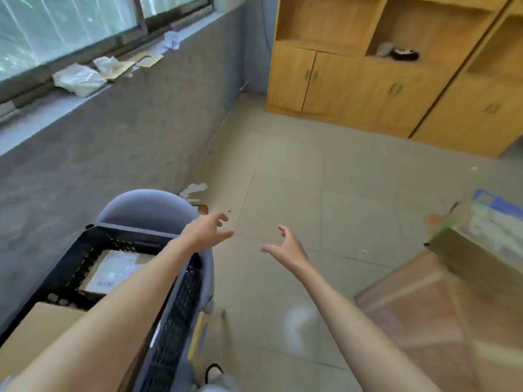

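Left hand (209,232) empty, fingers loosely spread, above far rim of black crate (181,292). Right hand (285,244) also open, holds nothing, over floor (283,165). Parcel (119,267) lies inside crate, left of left forearm. Probably between items: cartons (424,321) right of right hand not yet handled.

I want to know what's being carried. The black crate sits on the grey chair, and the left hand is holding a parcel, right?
Not quite. In the head view the left hand holds nothing; its fingers are loosely spread. The black crate does sit on the grey chair.
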`<action>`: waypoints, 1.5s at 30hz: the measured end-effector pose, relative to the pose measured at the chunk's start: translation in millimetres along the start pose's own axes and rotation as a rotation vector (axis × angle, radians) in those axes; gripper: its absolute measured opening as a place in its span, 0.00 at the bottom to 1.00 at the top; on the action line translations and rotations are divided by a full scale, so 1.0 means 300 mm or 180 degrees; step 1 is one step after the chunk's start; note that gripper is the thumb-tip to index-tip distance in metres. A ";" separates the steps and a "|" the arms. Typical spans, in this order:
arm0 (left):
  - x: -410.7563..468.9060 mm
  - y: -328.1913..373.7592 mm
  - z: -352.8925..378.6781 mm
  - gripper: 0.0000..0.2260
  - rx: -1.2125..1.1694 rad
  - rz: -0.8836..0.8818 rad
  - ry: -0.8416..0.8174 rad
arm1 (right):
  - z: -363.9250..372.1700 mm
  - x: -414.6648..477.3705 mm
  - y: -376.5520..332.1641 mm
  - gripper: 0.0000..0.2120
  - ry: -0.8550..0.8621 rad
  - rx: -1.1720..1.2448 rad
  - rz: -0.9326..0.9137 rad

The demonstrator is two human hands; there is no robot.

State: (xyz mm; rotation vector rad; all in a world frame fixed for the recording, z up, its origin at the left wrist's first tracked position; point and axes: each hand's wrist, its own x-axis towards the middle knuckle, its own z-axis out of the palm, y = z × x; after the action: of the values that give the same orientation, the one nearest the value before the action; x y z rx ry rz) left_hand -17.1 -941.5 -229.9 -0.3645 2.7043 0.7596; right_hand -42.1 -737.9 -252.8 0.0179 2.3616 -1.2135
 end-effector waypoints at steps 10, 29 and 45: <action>-0.101 0.867 0.346 0.20 0.1015 0.1576 -0.0163 | -0.727 -0.406 0.434 0.37 0.1251 -0.0334 0.0187; -0.416 1.966 0.967 0.21 0.1928 0.3575 -0.0274 | -1.504 -1.153 1.154 0.36 0.2650 -0.0835 0.1391; -0.209 2.748 1.420 0.24 0.1699 0.3450 -0.0496 | -2.222 -1.091 1.587 0.35 0.2505 -0.0774 0.1590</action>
State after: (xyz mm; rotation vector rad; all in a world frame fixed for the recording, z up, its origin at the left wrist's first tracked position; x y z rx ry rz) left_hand -129.5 -19.9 -173.4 1.2885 2.6534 0.2035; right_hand 81.0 129.5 -150.9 1.1130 2.8587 -0.7311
